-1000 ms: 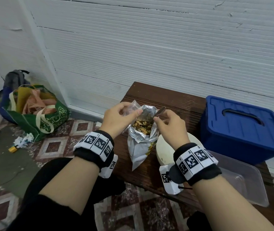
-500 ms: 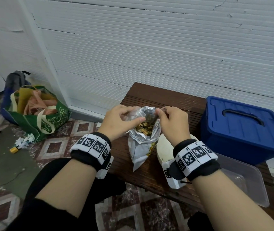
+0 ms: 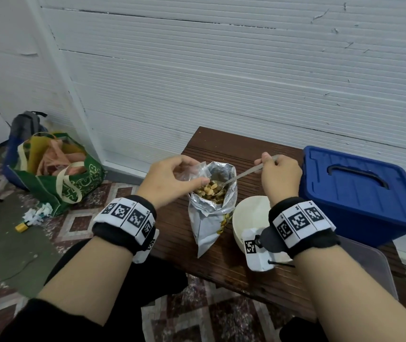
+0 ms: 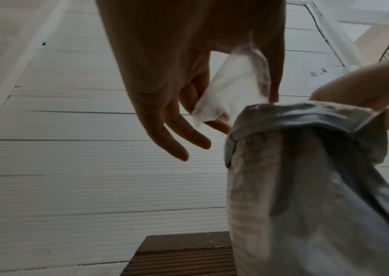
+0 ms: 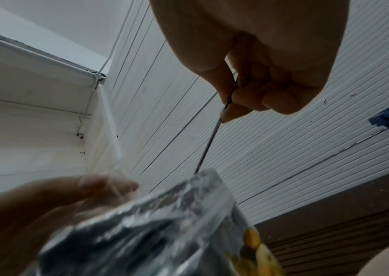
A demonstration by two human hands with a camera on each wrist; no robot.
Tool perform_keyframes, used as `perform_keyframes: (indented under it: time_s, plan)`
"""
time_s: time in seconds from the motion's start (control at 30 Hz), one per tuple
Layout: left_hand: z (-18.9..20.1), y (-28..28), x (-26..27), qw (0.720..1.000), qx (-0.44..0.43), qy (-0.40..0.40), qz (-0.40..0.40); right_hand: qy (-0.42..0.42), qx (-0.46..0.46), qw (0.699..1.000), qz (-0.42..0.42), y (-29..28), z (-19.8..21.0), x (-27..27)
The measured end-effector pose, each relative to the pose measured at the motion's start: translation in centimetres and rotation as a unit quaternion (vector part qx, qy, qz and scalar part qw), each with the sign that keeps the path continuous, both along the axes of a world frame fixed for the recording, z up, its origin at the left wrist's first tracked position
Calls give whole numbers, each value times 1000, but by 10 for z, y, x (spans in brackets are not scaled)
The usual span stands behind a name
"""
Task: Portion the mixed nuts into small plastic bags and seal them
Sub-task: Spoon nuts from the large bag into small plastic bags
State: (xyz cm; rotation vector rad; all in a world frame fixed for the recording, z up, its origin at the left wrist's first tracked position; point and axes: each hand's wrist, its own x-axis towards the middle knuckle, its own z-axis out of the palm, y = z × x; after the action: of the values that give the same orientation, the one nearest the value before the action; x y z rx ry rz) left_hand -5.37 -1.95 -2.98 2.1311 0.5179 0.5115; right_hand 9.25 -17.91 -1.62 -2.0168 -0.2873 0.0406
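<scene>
My left hand [image 3: 170, 178] pinching small clear bag [image 3: 192, 172] at foil nut pouch [image 3: 213, 208] mouth, 9 o'clock side, my right hand [image 3: 279, 177] at 3 o'clock clenched on spoon [image 3: 240, 177] handle, bowl w/ nuts [image 3: 208, 191] inside pouch, btwn both hands.

Spoon bowl [image 3: 218, 190] half buried in nuts below the right grip [image 3: 279, 177]; foil bag [image 5: 141, 229] blurred, cut off.
</scene>
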Motion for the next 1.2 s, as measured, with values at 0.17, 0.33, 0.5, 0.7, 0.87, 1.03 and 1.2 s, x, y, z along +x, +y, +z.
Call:
perform_keyframes:
  time_s: [0.17,0.33,0.5,0.7,0.87,1.03,1.2]
  plan:
    - [7,7,-2,998,40,30,-21,7,27,999,-16,-9,13,13]
    - [13,4,5,995,65,66,-45,1,59,998,-16,-16,32,19]
    - [14,-2,16,992,84,75,-55,-27,43,999,16,-8,35,16]
    - [6,-11,29,991,102,70,-51,-27,34,997,57,1,31,11]
    - [5,-16,33,994,96,38,-34,-42,106,985,133,5,27,6]
    - [2,-13,27,998,55,-13,8,-110,169,962,183,-6,39,1]
    - [2,-7,19,998,8,-55,42,-130,230,960,92,-13,43,9]
